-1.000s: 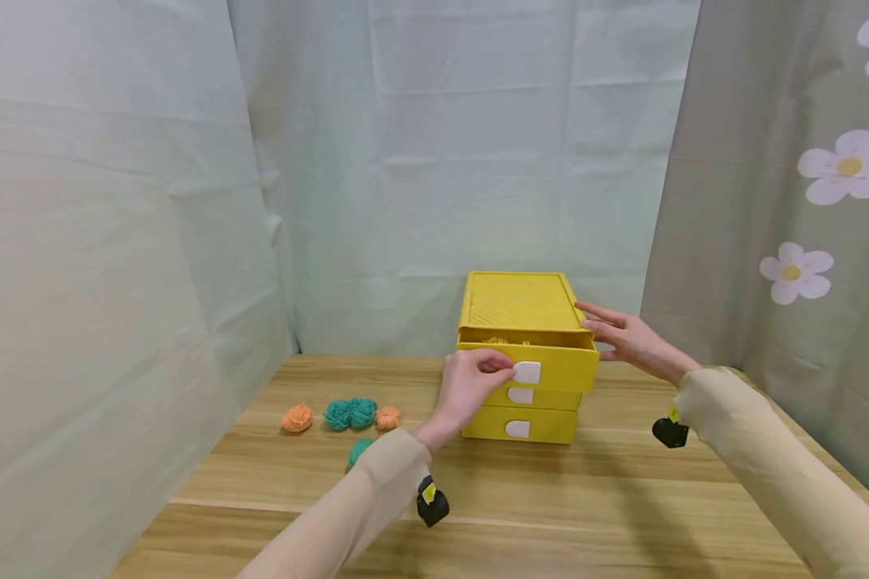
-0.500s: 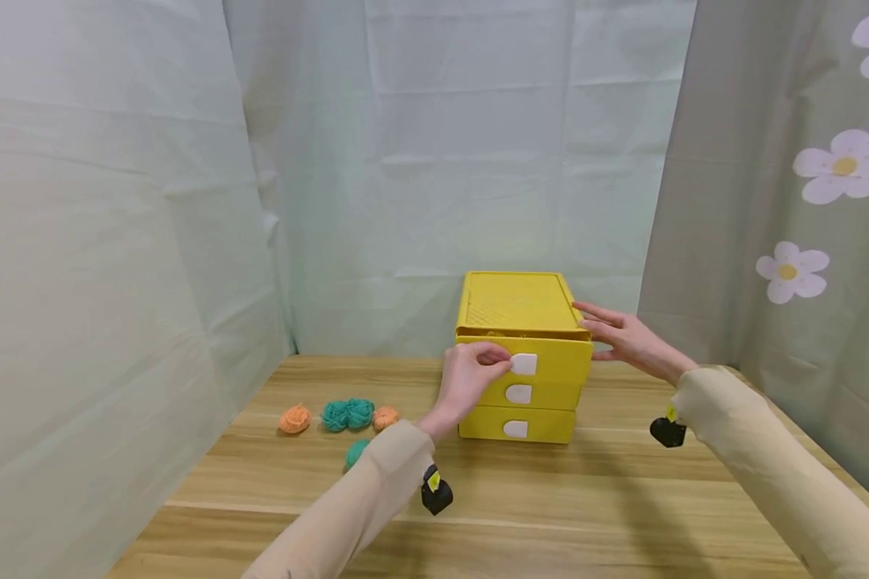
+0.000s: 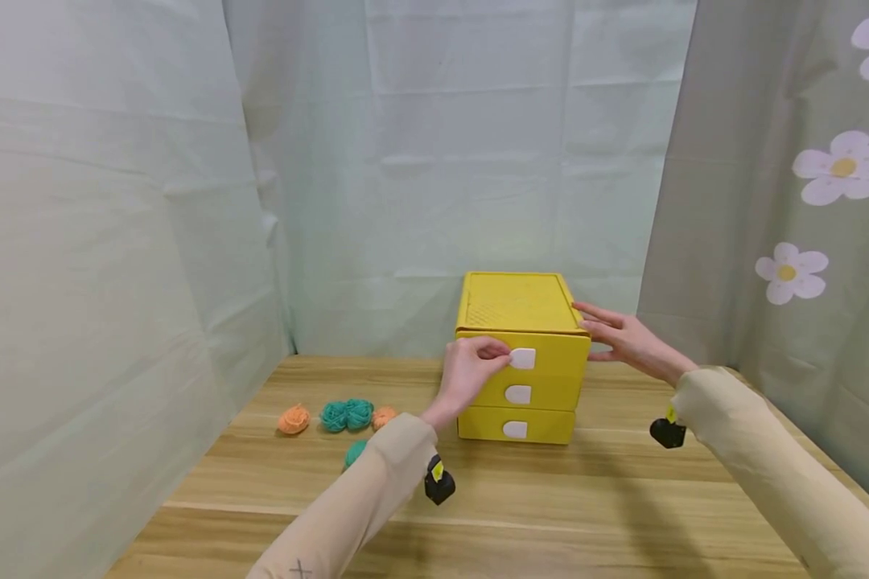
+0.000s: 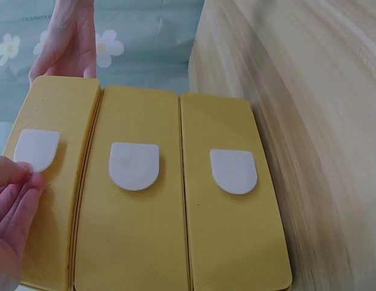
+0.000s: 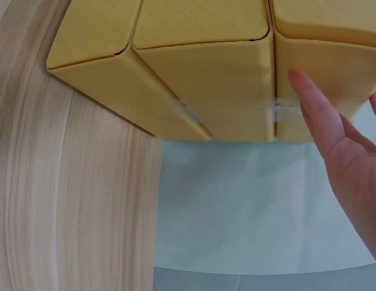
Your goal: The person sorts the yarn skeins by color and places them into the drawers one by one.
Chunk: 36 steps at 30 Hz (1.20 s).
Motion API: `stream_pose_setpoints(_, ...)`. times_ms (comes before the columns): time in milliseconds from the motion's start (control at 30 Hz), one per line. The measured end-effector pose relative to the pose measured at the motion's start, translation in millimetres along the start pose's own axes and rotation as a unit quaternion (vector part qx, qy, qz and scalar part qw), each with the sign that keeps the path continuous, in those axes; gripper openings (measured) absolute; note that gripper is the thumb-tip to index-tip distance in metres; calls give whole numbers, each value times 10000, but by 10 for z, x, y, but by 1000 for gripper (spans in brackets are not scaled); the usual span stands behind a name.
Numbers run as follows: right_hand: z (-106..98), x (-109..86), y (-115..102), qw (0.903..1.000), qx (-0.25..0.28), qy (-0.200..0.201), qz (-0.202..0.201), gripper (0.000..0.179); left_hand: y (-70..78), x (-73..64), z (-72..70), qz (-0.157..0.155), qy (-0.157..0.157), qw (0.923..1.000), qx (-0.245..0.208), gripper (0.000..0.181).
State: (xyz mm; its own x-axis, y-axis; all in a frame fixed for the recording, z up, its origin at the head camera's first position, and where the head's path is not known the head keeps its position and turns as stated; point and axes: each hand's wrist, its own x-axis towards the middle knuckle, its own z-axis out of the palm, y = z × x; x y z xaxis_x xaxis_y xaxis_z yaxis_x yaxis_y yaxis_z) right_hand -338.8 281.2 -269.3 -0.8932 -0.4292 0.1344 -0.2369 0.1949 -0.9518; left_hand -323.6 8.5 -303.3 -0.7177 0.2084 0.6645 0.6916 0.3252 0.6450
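Observation:
A yellow drawer box with three stacked drawers stands on the wooden table, each front bearing a white tab handle. My left hand pinches the edge of the top drawer's white handle between thumb and fingers, as the left wrist view also shows with the handle. The top drawer's front sits almost flush with the box. My right hand rests with extended fingers against the box's upper right side; in the right wrist view a fingertip of this hand touches the top section's side wall.
Left of the box lie orange yarn balls and teal yarn balls. Another teal ball is partly hidden by my left sleeve. Pale curtains enclose the wooden table at the back and sides.
The top drawer, pulled out a little before with yellow yarn showing inside, has slid back into the box. My left hand moved with its handle; my right hand stayed at the side.

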Motion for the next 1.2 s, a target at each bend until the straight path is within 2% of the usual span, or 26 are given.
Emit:
stream_pose_setpoints(433,20,19,-13,10000,15,-5,23,60,-37,54,7,-143,87,9997,162,4)
stream_pose_setpoints(633,10,28,-7,10000,3,25,14,60,-46,68,11,-93,88,9998,159,4)
stream_pose_setpoints(900,5,27,3,10000,-4,10,31,60,-38,11,-5,-180,-23,9998,-18,6)
stream_pose_setpoints(1200,-7,31,7,10000,-20,-9,6,60,-95,-119,-22,-550,-81,9980,-304,7)
